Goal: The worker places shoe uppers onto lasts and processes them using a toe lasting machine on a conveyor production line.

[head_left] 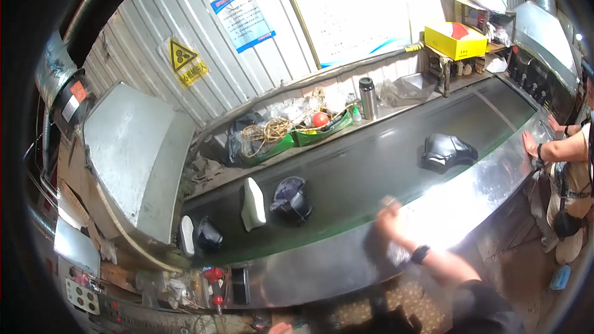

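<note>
My right hand (390, 222), with a dark band at its wrist, reaches over the metal edge of a dark conveyor belt (365, 167). Motion smears its fingers, and no object shows in it. At the bottom edge only a sliver of my left hand (281, 329) is visible. Left of my right hand, a black shoe upper (291, 200) lies on the belt beside a white sole (253, 204). Farther left a second white sole (187, 235) stands by another dark upper (209, 233). One more black upper (447, 150) sits to the right, apart from my hand.
A co-worker's hand (530, 144) rests on the steel ledge (458, 195) at right. Behind the belt are a steel flask (367, 99), green bins (269, 150) of rope and a yellow box (455, 42). Metal hoods (133, 148) flank the belt. Red switches (213, 274) sit at front left.
</note>
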A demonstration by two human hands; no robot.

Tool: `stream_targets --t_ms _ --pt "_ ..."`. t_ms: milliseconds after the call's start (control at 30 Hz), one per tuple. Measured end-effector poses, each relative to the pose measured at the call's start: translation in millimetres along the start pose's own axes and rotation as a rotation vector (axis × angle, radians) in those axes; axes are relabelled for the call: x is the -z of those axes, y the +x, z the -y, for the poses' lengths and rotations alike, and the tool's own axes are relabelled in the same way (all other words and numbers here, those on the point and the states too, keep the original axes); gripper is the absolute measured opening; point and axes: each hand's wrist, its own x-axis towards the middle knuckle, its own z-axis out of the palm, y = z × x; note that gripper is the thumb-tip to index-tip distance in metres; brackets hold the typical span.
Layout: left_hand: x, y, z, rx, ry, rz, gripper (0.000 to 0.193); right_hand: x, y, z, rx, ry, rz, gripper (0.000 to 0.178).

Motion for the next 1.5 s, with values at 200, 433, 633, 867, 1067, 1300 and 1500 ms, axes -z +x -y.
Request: stream_targets --t_ms 200,433,633,867,1067,1300,1500 --pt "-85.8 74.4 -25.1 -0.05 0.055 0.287 0.03 -84.4 -139.7 65.3 0.947 -0.627 0.808 0.079" --pt "-197.1 170.8 -78.0 -0.118 0.187 0.507 0.038 8.0 -140.0 16.8 0.81 -0.878 0.722 0.08" --pt "-302.3 267.1 -137.4 -1.246 0.735 0.207 0.051 51.3 -183.9 -2.5 -0.019 -0.024 0.241 0.067" --pt "-369.4 251.5 -207.5 -0.664 1.028 1.243 0.049 46.2 -168.1 7.8 -0.548 0.747 0.203 0.091" --pt "-349.8 322.6 -208.9 -0.99 0.788 0.951 0.047 40.5 -167.7 45.8 -0.938 0.889 -0.307 0.081" --pt "-226.4 384.1 -171.5 -0.452 1.178 0.01 0.103 36.9 -195.0 68.0 -0.825 1.187 -0.357 0.069" --pt "-183.8 393.2 -157.8 -0.527 1.124 0.298 0.101 45.9 -200.6 72.8 -0.684 1.565 -0.272 0.059"
